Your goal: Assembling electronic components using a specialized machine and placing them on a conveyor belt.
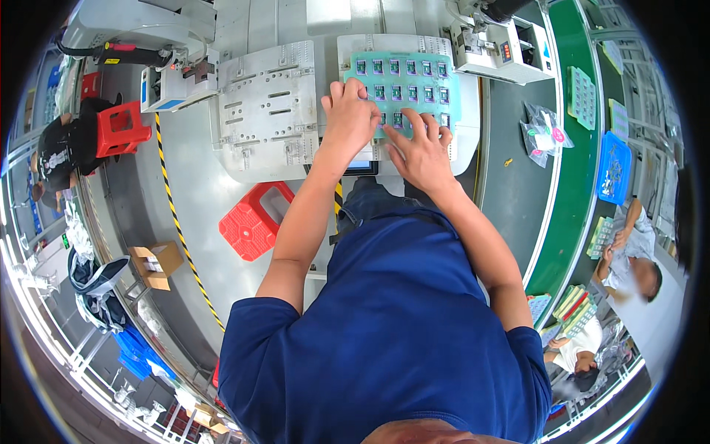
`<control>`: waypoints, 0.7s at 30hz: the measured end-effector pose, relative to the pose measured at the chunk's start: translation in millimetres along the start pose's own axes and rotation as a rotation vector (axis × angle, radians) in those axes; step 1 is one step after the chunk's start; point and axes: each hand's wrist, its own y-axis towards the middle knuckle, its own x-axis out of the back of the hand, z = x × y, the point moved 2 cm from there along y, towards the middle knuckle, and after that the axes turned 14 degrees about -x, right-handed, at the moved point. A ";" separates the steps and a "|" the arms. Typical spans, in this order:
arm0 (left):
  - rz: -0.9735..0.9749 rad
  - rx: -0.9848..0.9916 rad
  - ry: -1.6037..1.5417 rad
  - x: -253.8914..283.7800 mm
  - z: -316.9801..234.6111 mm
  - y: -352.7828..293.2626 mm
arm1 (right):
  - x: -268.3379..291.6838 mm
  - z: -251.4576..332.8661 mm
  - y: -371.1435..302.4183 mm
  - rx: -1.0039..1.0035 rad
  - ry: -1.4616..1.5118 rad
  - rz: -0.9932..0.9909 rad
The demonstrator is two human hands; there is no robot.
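A pale green tray (405,74) lies on the right metal fixture plate (347,46) in front of me. Rows of small dark circuit boards (396,93) sit in its pockets. Over the tray's left edge is my left hand (347,118), palm down, its fingers bent and apart; the fingertips touch the tray and the boards there. My right hand (425,155) rests at the tray's near edge with fingers spread over the nearest row. Nothing shows gripped in either hand, though the fingers cover some of the boards.
A second slotted plate (270,103) lies to the left. Machine heads (499,52) flank the plates. A red stool (255,222) stands at near left. On the right, a green conveyor (566,170) carries a tray (582,98); a plastic bag (543,135) lies beside it. Co-workers sit beyond.
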 end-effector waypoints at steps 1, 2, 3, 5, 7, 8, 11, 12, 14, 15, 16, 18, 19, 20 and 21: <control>0.001 0.000 0.001 -1.2 1.4 2.5 | -0.2 0.1 -0.1 0.002 -0.014 -0.006; 0.013 0.028 0.008 -2.6 3.5 4.9 | -0.3 0.4 -0.3 0.004 -0.028 -0.012; 0.025 0.056 0.015 -3.7 5.6 6.8 | -0.9 0.8 -0.6 0.005 -0.026 -0.011; 0.021 0.100 -0.019 -5.0 9.6 9.7 | -3.0 1.1 -1.8 -0.004 -0.056 -0.022; 0.016 0.141 -0.054 -4.9 12.0 10.8 | -4.3 1.5 -2.4 -0.009 -0.053 -0.019; 0.026 0.203 -0.066 -2.0 12.4 12.5 | -4.7 1.3 -2.9 -0.013 -0.052 -0.015; 0.052 0.276 -0.075 2.6 13.4 15.7 | -4.5 0.6 -3.8 -0.014 -0.064 -0.023; 0.067 0.289 -0.074 3.7 14.0 16.5 | -3.5 0.5 -4.2 -0.013 -0.064 -0.024; 0.029 0.241 -0.082 1.0 8.9 12.4 | -0.9 -1.7 -6.6 -0.043 0.007 -0.022; -0.006 0.193 -0.090 -0.1 5.3 11.2 | -1.0 -4.2 -8.0 -0.042 0.007 -0.025; -0.008 0.192 -0.089 -1.4 3.9 11.3 | -0.8 -8.2 -9.9 -0.057 0.027 -0.058; -0.042 0.089 -0.160 -1.1 -5.2 11.0 | 0.9 -14.2 -14.4 -0.099 0.060 -0.081; -0.041 0.090 -0.162 -3.9 -7.4 11.7 | 0.4 -15.5 -15.6 -0.100 0.060 -0.079; -0.017 0.084 -0.150 -7.8 -8.5 14.5 | 2.6 -15.6 -13.7 -0.104 0.042 -0.073; 0.007 0.077 -0.139 -11.0 -8.8 16.5 | 3.7 -15.9 -12.5 -0.108 0.024 -0.067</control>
